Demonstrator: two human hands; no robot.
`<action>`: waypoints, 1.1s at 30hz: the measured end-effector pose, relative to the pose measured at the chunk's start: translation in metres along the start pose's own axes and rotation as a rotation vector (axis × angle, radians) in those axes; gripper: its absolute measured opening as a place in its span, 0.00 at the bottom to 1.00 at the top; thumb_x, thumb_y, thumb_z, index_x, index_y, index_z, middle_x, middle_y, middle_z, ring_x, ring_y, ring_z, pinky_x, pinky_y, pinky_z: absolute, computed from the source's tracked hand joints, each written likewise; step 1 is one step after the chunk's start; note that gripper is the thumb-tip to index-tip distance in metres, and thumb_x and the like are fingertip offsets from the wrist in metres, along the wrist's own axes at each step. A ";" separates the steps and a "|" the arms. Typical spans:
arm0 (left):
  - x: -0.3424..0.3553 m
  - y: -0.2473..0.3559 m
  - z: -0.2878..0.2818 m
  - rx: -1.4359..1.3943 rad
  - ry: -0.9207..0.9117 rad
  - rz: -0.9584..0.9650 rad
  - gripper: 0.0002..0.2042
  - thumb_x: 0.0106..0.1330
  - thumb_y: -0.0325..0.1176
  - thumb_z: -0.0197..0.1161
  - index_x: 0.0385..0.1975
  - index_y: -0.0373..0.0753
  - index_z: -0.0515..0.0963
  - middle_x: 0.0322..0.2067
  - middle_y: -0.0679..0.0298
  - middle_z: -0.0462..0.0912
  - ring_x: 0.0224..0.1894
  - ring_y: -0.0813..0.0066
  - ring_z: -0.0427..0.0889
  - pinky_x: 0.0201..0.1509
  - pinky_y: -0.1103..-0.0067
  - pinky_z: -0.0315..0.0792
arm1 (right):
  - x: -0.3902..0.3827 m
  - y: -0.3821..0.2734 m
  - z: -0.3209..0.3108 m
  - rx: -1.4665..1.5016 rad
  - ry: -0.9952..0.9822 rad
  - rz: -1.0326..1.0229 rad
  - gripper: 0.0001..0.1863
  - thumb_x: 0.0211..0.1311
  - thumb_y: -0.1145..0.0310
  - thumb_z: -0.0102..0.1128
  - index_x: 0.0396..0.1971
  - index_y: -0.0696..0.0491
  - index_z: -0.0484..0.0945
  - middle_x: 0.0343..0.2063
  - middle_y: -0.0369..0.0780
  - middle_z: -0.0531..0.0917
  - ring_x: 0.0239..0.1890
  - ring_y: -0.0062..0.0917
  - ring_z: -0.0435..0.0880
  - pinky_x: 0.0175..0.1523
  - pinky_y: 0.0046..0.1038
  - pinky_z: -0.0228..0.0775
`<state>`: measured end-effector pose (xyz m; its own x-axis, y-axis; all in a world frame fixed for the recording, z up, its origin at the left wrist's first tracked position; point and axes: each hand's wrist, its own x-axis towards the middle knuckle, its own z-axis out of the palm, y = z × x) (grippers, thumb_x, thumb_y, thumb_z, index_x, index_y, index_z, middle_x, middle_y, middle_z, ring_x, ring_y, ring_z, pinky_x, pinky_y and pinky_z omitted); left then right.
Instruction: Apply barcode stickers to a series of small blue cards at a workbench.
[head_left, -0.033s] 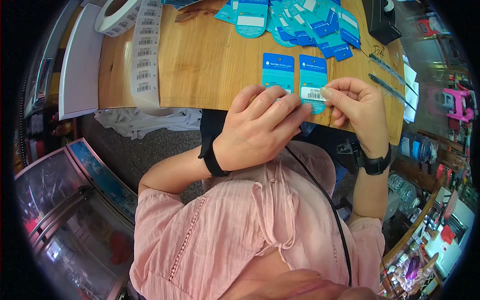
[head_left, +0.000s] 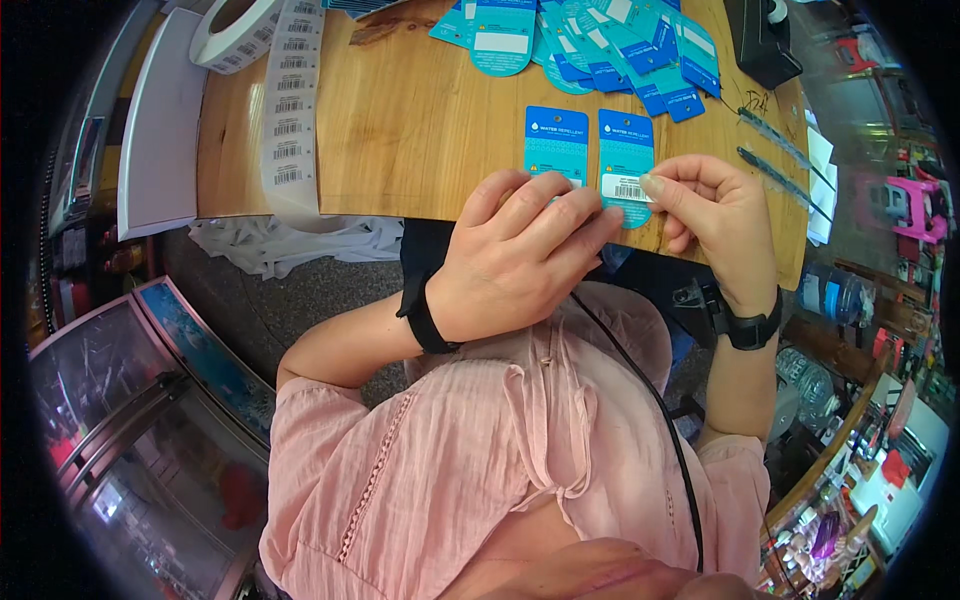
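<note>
Two blue-and-teal hang tags lie side by side near the table's front edge. On the right hang tag (head_left: 626,150) sits a white barcode sticker (head_left: 622,188). My right hand (head_left: 712,205) pinches the sticker's right end between thumb and forefinger, its other fingers curled. My left hand (head_left: 525,250) is spread palm down across the lower part of the left hang tag (head_left: 556,145), hiding it. Its fingertips reach the left edge of the right tag and hold nothing that shows.
A roll of barcode stickers (head_left: 235,35) stands at the far left, its strip (head_left: 290,110) hanging over the front edge of the wooden table (head_left: 400,130). Several more hang tags (head_left: 640,40) are piled at the back. Right of them are a black box (head_left: 765,45) and two thin tools (head_left: 785,170).
</note>
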<state>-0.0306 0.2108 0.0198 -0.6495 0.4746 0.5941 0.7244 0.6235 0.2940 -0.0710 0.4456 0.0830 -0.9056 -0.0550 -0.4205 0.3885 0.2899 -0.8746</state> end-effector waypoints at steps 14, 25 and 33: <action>0.004 0.003 -0.004 0.045 -0.049 0.022 0.19 0.61 0.35 0.70 0.54 0.45 0.86 0.61 0.68 0.82 0.58 0.67 0.80 0.63 0.66 0.71 | -0.006 0.004 0.010 -0.085 0.092 -0.021 0.11 0.72 0.66 0.73 0.45 0.58 0.87 0.27 0.30 0.86 0.23 0.08 0.79 0.28 0.15 0.72; 0.005 0.003 -0.005 0.040 -0.049 0.032 0.19 0.61 0.36 0.71 0.54 0.47 0.85 0.61 0.70 0.83 0.58 0.67 0.79 0.65 0.65 0.70 | -0.028 0.025 0.003 -0.991 0.196 -0.943 0.34 0.59 0.65 0.81 0.67 0.48 0.82 0.62 0.43 0.86 0.65 0.40 0.84 0.67 0.39 0.78; -0.004 -0.008 -0.024 -0.172 -0.040 0.019 0.26 0.60 0.32 0.76 0.61 0.41 0.83 0.64 0.58 0.83 0.61 0.51 0.82 0.64 0.59 0.75 | -0.056 0.071 -0.010 -0.576 0.104 -1.188 0.20 0.55 0.82 0.70 0.50 0.55 0.91 0.52 0.48 0.91 0.58 0.44 0.90 0.63 0.42 0.83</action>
<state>-0.0287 0.1888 0.0332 -0.6414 0.5117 0.5717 0.7633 0.5006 0.4083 0.0054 0.4791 0.0470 -0.6614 -0.4902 0.5677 -0.7485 0.4793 -0.4583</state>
